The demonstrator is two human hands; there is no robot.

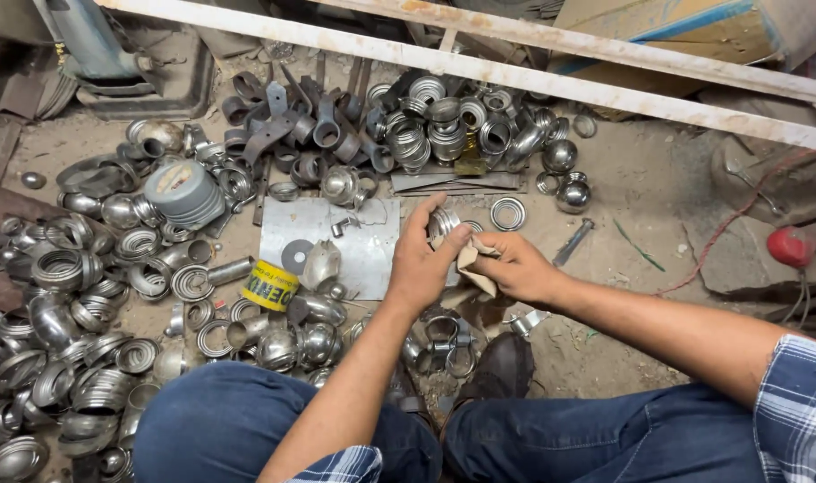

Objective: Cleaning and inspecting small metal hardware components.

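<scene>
While the person sits on the dirt floor (641, 179) with knees in blue jeans, both hands meet just above the lap. The left hand (421, 259) is closed around a small shiny metal ring piece (444, 221), with the thumb and fingers pinching its sides. The ring piece is round and ribbed, like a coil of bright steel, and its open face looks up and a bit away from the person; it is too round to have a long side. The right hand (515, 268) is closed on a crumpled tan cloth (472, 261), pressing it against the ring piece. Just left of the hands lies a flat grey metal sheet (363, 250), a square shape with a dark washer (295, 256) on it. At the near left corner of the sheet sits a yellow roll with black letters (270, 286), lying on its side. Farther left stands a grey round tin with a pale label on top (186, 190), tipped over a little. All around are heaps of shiny rings, cups and balls (77, 340), smooth and silver, and a pile of dark dull pipe clamps (292, 125) at the top. One ribbed ring (508, 214) lies flat just past the hands. A long white rusty bar (533, 76) crosses the top, and a red round thing (791, 246) sits far right beside a thin red wire.
</scene>
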